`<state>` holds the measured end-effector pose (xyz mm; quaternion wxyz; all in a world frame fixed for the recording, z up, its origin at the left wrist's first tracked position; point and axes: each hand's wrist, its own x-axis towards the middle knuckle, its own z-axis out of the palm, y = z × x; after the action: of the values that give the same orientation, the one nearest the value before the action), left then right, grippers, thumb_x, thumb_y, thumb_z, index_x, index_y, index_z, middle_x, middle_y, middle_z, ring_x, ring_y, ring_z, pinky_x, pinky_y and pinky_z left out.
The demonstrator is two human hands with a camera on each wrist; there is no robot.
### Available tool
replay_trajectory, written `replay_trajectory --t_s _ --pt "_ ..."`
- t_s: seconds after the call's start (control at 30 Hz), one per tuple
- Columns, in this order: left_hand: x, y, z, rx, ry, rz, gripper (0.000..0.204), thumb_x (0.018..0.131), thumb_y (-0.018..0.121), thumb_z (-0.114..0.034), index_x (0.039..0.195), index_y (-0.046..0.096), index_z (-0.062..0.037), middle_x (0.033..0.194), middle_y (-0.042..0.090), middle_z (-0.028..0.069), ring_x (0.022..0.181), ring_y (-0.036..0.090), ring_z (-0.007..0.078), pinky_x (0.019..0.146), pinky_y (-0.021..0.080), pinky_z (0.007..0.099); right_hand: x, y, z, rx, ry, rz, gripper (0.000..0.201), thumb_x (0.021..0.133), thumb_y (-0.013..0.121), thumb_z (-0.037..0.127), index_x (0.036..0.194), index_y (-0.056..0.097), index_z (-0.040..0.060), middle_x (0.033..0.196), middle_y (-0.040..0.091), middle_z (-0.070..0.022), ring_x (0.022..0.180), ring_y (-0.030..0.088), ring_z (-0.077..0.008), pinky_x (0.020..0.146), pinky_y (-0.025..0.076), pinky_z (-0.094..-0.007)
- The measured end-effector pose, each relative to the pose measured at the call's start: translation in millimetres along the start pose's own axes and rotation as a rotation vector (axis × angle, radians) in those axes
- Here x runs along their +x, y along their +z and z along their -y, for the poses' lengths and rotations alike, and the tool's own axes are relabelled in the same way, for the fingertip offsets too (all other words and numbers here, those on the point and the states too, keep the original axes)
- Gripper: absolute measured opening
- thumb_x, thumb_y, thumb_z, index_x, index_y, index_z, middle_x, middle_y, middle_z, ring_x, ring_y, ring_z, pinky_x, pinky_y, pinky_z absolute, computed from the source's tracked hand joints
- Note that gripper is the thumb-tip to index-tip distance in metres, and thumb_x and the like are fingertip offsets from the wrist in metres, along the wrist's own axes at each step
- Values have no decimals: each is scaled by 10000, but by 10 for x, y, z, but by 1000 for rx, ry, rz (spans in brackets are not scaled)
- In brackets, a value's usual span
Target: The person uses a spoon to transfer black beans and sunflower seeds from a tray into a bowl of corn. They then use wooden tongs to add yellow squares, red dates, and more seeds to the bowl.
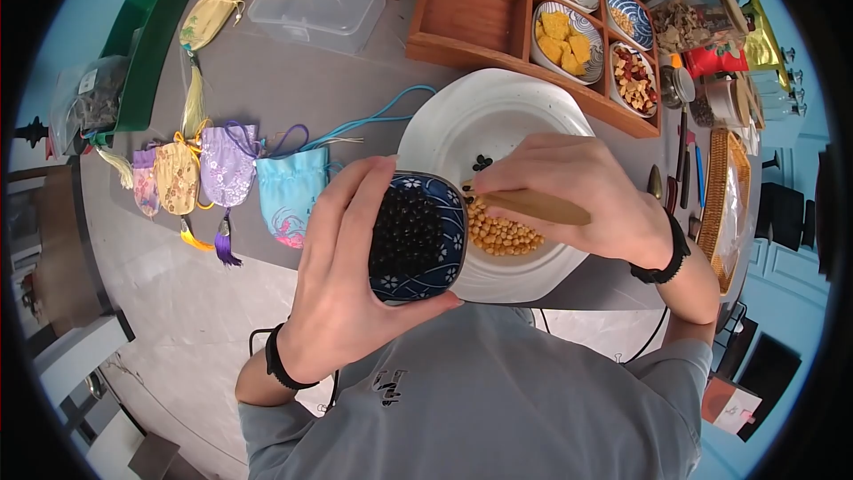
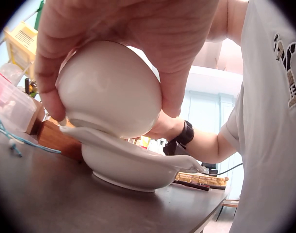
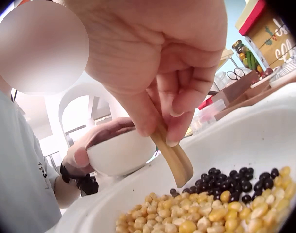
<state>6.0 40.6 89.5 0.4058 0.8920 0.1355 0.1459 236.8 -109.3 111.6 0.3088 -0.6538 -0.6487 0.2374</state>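
My left hand grips a small bowl, its patterned blue inside full of black beans. The left wrist view shows its plain white outside, close over the rim of a large white dish. Over that dish, my right hand pinches a small wooden scoop between thumb and fingers. The scoop's end points down at the dish's contents. Yellow kernels lie there beside a cluster of black beans.
Behind the dish stands a wooden divided box with bowls of dried ingredients. Drawstring pouches lie at the left, near a clear plastic container and a green bin. A wicker basket is at the right.
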Motion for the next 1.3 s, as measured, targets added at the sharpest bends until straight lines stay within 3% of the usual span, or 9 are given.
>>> replay_trajectory --t_s 0.17,0.2,0.3,0.33,0.4,0.67,0.8,0.93,1.3 --pt "15 -27 -19 8 23 12 1235 485 1016 -245 1507 367 5 1473 415 221 1340 460 411 1099 418 482 9 -335 254 -28 -10 -162 290 773 816 55 1048 738 3 907 749 -137 792 708 -279 701 534 -360" --pt "22 -36 -29 8 30 20 1224 493 1011 -206 1506 361 18 1464 407 232 1331 459 425 1092 430 485 30 -410 345 -41 -5 -126 307 758 833 66 1040 738 -11 920 761 -149 782 720 -271 701 540 -351" --pt "-4 5 11 0 17 -7 1251 474 1024 -324 1505 387 -13 1500 432 203 1353 466 384 1106 398 473 104 -514 559 -60 -16 6 324 723 861 72 1008 740 -22 946 775 -182 764 738 -271 702 547 -341" --pt "2 -1 2 -3 19 2 1240 482 1020 -285 1504 379 -3 1488 424 213 1346 464 398 1101 409 478 114 -487 584 -48 -37 20 320 716 864 68 998 740 -19 953 776 -189 763 741 -276 705 549 -341" --pt "17 -22 -23 -9 21 20 1218 496 1010 -208 1503 362 16 1463 408 234 1330 459 426 1092 430 487 98 -383 538 -11 -91 -42 301 714 862 59 982 742 -8 960 777 -188 779 744 -286 714 552 -354" --pt "26 -23 -39 11 28 5 1210 489 1008 -196 1497 372 10 1454 421 226 1322 470 418 1080 444 477 37 -420 316 -149 -67 -168 235 761 827 85 969 757 3 951 777 -130 835 735 -286 735 552 -377" --pt "36 -26 -42 -5 20 6 1200 485 1006 -186 1493 381 1 1448 433 219 1316 477 414 1077 449 472 -10 -222 136 -19 -14 -61 255 762 776 6 1008 722 48 870 703 -115 811 673 -318 704 526 -410" --pt "13 1 -15 1 9 -5 1235 476 1022 -312 1500 393 -28 1464 426 211 1335 474 395 1103 413 475 -14 -127 50 -21 12 25 410 686 717 -60 1080 694 51 873 673 -132 845 650 -336 726 515 -434" --pt "10 -4 -18 10 10 -5 1237 484 1022 -323 1505 389 -29 1471 425 215 1349 464 396 1112 408 478 22 -39 -36 18 1 30 342 745 747 -24 1077 703 42 873 682 -126 841 653 -337 743 517 -432"
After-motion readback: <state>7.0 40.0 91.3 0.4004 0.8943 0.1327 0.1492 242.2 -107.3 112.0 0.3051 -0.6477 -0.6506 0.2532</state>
